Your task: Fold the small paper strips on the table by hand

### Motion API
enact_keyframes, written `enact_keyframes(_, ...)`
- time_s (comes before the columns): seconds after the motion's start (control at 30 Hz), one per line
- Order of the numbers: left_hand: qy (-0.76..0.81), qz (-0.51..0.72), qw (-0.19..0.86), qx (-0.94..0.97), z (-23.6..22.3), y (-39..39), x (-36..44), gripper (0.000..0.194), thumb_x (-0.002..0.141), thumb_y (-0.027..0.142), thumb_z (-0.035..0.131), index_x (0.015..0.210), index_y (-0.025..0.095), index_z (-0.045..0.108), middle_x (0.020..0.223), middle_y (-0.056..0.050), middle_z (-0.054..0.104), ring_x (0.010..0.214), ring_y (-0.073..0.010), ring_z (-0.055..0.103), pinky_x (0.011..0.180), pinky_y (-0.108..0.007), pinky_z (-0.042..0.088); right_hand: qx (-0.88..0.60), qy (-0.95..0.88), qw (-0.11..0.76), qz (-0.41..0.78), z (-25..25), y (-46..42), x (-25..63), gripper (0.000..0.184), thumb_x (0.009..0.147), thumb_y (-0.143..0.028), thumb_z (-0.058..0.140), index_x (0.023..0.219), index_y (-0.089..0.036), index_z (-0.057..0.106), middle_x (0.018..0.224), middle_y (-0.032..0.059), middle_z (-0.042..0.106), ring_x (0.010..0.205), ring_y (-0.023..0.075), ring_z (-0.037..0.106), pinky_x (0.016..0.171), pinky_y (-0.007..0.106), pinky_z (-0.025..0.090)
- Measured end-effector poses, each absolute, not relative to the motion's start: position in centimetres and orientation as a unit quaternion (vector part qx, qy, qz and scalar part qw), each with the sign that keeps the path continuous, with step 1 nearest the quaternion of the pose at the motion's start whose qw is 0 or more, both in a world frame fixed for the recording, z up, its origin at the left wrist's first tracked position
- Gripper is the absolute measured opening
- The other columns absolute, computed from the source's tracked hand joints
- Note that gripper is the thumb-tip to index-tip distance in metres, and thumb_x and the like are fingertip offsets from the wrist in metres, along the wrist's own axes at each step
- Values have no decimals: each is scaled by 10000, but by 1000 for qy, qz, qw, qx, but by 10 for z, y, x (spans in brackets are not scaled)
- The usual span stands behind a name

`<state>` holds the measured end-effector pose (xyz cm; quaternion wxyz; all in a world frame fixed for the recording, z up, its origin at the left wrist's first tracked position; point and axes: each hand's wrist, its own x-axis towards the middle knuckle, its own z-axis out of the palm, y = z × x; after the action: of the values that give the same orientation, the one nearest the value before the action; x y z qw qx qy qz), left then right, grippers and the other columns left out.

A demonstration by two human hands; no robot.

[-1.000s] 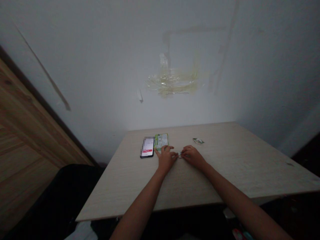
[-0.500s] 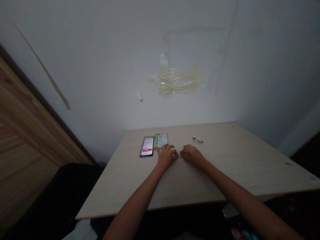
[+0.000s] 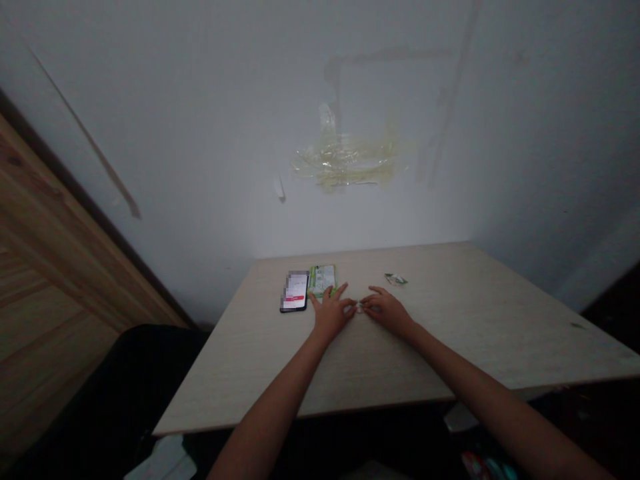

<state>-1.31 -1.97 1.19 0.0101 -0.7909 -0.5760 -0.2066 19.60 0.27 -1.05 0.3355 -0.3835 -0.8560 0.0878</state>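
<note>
A small whitish piece (image 3: 359,307), too small to make out, is pinched between my two hands just above or on the tabletop. My left hand (image 3: 331,315) grips its left side with thumb and a finger, while the other fingers spread toward a green and white packet (image 3: 323,279). From the right, my right hand (image 3: 387,309) closes thumb and fingertips on the piece, with one finger raised. Left of the packet lies a phone (image 3: 295,292) with its screen lit.
A crumpled small wrapper (image 3: 396,279) lies beyond my right hand on the pale wooden table (image 3: 450,320). A tiny scrap (image 3: 579,326) is near the right edge. Behind the table rises a wall (image 3: 225,133) with peeling clear tape (image 3: 345,160).
Both hands stay almost in place around the small piece. The free fingers of my left hand have straightened slightly outward.
</note>
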Motion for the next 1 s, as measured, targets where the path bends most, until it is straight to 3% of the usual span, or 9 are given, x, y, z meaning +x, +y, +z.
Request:
enact_keyframes(0.5,-589,-195,35,-784,10,-24,-11,305,881,539,587,1177,517,656,1571,52,382,1419,-357,320,1068,-796,-47,-384,-855,336,93,-12,2,196,122,864,-178,644,907,-232,745,1071,56,746,1290,270,521,1081,497,428)
enact_keyframes(0.8,-631,-198,21,-750,9,-24,-8,376,877,548,581,1247,492,619,1585,37,357,1441,-364,264,1070,-800,40,-376,-860,334,91,-11,2,195,130,856,-166,635,893,-238,736,1069,44,745,1291,263,519,1087,510,419)
enact_keyframes(1.0,-631,-213,19,-746,8,-23,-8,384,869,535,599,1244,454,631,1575,20,378,1427,-366,283,1072,-798,58,-389,-857,324,92,-13,2,195,209,856,-168,618,1013,-243,735,1113,55,732,1321,279,490,1059,497,448)
